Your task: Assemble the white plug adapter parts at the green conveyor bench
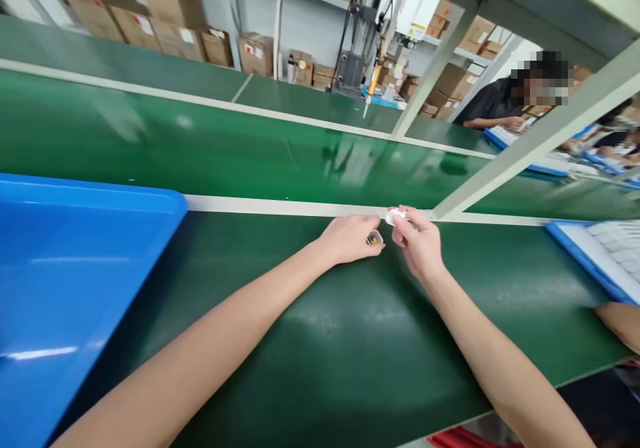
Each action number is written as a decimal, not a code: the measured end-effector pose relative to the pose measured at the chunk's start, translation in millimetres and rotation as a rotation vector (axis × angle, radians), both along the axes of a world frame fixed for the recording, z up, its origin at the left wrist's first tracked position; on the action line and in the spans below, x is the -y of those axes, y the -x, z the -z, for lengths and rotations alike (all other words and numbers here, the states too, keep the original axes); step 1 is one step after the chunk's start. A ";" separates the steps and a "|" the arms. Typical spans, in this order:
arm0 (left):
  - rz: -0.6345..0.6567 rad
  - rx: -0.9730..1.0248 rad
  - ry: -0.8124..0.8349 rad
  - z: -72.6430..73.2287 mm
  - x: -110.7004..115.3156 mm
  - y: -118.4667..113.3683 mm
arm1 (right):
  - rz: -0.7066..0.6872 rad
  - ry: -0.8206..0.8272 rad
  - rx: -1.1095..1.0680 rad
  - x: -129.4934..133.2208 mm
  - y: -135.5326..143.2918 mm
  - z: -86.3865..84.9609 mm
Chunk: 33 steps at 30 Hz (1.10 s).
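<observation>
My left hand (351, 239) is closed round a small white housing (375, 237) whose open end shows dark and yellow bits inside. Just to its right, my right hand (419, 238) pinches a small white piece (395, 215) between thumb and fingers. The two pieces are apart, with a narrow gap between the hands. Both hands are above the far edge of the green work surface (320, 341), near the pale strip. Fingers cover much of each piece, so their exact kind is unclear.
A large blue tray (85, 248) stands at the left. Another blue tray (583, 255) with white parts lies at the right, near another person's arm (620, 321). A slanted pale post (525, 138) rises beyond my right hand. Across the green conveyor (250, 148), a person (493, 101) sits working.
</observation>
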<state>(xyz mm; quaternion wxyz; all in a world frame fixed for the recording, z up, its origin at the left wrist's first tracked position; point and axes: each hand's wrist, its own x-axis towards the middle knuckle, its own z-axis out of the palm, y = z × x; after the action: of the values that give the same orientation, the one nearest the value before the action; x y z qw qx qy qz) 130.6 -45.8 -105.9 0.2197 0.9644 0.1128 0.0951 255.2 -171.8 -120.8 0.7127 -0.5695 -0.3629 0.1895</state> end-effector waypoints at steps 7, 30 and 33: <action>0.037 0.093 0.239 18.4 -3.6 6.2 | -0.144 0.192 0.316 17.1 -3.6 -5.4; -0.004 0.109 0.210 22.2 0.8 7.2 | 0.056 0.496 0.541 22.7 3.0 -3.8; -0.002 0.088 0.298 20.3 -3.3 8.9 | 0.032 0.489 0.530 24.2 2.8 -3.8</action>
<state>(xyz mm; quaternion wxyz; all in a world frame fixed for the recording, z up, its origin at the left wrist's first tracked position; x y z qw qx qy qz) 121.7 -42.6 -126.2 0.3649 0.9159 0.1166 0.1197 252.5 -196.0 -117.0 0.4392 -0.7583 -0.4701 0.1052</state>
